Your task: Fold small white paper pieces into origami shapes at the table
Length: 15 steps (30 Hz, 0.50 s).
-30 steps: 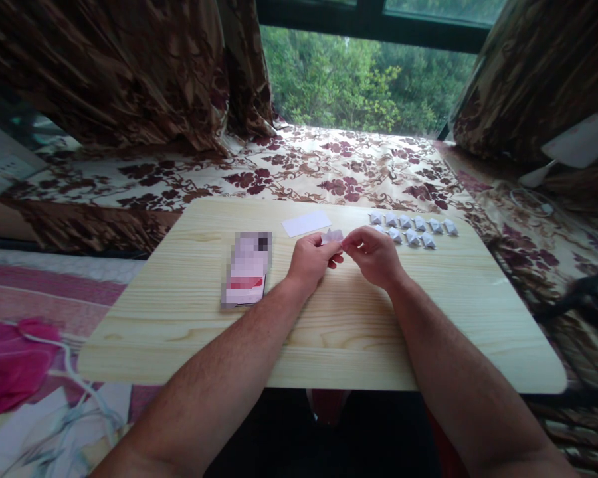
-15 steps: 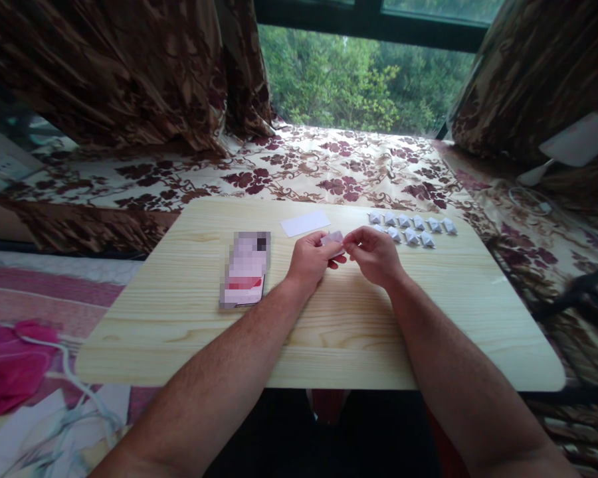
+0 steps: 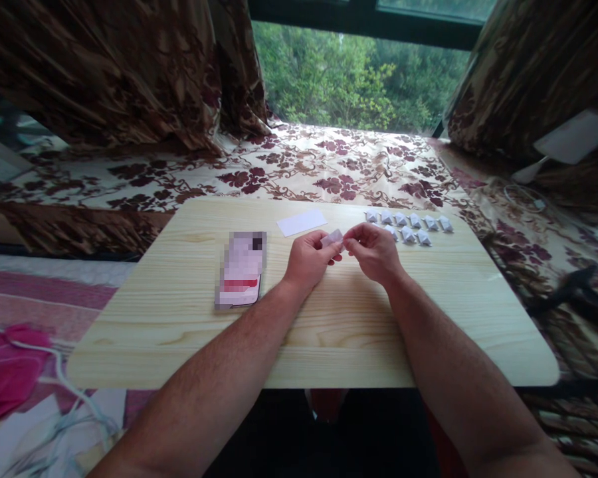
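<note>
Between my hands, above the wooden table (image 3: 339, 358), is a small folded piece of white paper (image 3: 333, 238). My left hand (image 3: 306, 259) is closed on it, with the thumb lying along its near side. The fingertips of my right hand (image 3: 373, 252) pinch its right end, so both hands meet at the paper. Its exact folds are too small to make out. Just beyond my left hand lies a flat white paper strip (image 3: 301, 222). Several small folded paper shapes (image 3: 415, 221) with raised points stand in two rows behind my right hand, which partly hides the nearer row.
A phone-like thing (image 3: 242, 265), partly blurred out, lies left of my left forearm. Flowered cloth (image 3: 299, 162) covers the ledge behind the table. White cables (image 3: 64, 378), loose papers and pink cloth (image 3: 14, 372) are at the lower left. A white lamp (image 3: 575, 136) stands at the right.
The whole view has shifted slightly, so things appear a little further left. The fingers of my left hand have curled in somewhat beneath the paper; both hands still hold it.
</note>
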Tool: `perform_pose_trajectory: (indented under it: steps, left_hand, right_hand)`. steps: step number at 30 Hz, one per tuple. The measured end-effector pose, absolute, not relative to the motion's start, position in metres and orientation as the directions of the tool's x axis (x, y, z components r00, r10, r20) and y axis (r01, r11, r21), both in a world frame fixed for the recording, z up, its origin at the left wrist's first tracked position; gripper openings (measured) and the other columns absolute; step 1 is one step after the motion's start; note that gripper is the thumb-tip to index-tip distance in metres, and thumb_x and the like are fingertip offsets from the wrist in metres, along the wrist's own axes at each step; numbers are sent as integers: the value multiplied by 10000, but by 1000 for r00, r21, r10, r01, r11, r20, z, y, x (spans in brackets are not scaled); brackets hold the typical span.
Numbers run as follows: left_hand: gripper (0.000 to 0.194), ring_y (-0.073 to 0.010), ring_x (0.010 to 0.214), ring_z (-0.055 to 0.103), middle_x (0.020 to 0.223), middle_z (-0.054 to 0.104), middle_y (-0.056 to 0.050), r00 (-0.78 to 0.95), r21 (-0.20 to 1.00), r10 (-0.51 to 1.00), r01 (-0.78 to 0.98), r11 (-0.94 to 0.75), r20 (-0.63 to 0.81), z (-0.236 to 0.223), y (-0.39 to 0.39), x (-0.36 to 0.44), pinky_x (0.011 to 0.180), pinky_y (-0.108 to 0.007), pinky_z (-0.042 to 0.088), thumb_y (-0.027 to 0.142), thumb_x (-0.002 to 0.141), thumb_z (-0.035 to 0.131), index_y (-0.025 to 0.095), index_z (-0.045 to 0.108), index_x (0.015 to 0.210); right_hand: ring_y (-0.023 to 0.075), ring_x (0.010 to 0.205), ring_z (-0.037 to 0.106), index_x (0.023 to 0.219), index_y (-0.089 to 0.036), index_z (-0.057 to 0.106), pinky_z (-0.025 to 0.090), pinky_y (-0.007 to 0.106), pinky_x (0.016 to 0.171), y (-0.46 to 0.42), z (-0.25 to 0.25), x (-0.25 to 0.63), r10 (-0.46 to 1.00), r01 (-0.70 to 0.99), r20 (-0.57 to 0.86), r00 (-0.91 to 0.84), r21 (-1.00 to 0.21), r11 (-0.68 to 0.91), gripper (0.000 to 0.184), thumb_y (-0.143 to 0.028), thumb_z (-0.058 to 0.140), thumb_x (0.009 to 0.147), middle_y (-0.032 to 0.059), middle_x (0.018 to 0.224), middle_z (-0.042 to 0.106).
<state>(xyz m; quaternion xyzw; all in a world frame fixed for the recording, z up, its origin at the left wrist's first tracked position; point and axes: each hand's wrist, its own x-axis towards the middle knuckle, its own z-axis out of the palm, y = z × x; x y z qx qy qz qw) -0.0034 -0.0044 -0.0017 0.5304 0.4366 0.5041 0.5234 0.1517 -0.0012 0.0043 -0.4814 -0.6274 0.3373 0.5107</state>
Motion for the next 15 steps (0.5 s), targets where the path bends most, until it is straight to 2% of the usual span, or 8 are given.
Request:
perform_pose_trajectory:
  steps: [6,15]
  left_hand:
    - [219,-125,602,570,637,645,-2,71,974,981,125,-187,179,-1,-6,-5,567,-232,404,357,705,758,151,682,708]
    - [187,-106,561,497,590,568,26,77,953,968,177,-247,237,-3,-6,-4,531,-233,330,308,757,687,153,626,675]
  right_hand:
    - [118,565,559,757,-162,656,434,252,529,0,3,152,945,256,327,-4,-913,317,48,-209,656,749,-6,647,641]
    - [114,556,550,755,-172,626,431,253,534,0,2,151,959,205,278,-53,-937,283,49,-217,645,754,-19,619,610]
